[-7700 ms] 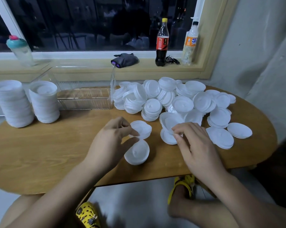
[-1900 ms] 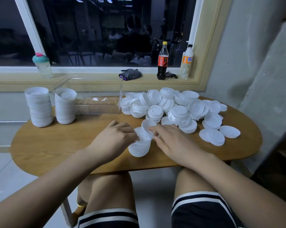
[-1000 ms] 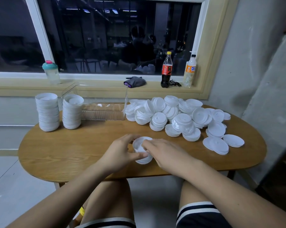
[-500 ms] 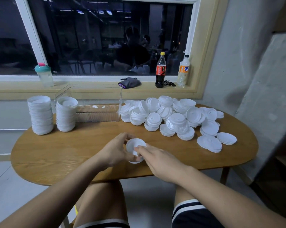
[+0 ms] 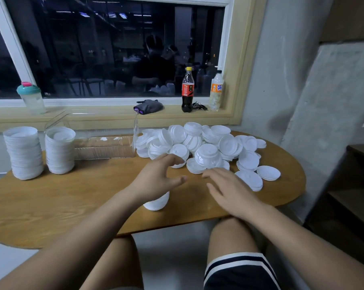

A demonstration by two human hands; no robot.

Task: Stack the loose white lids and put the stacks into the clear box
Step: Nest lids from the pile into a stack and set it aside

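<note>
Wooden and oval, the tabletop [image 5: 51, 206] stands below a dark window. At its far edge lies the clear box [image 5: 101, 143], with two tall stacks [image 5: 24, 152] of white lids at its left end and a heap of loose lids [image 5: 200, 145] against its right end. A short stack [image 5: 157, 203] stands near the front edge, partly hidden under the left hand [image 5: 156, 178], which hovers with relaxed, spread fingers, holding nothing. The right hand [image 5: 229, 189] is also empty, fingers straight, just before the heap. A cola bottle [image 5: 187, 90] stands on the windowsill.
</note>
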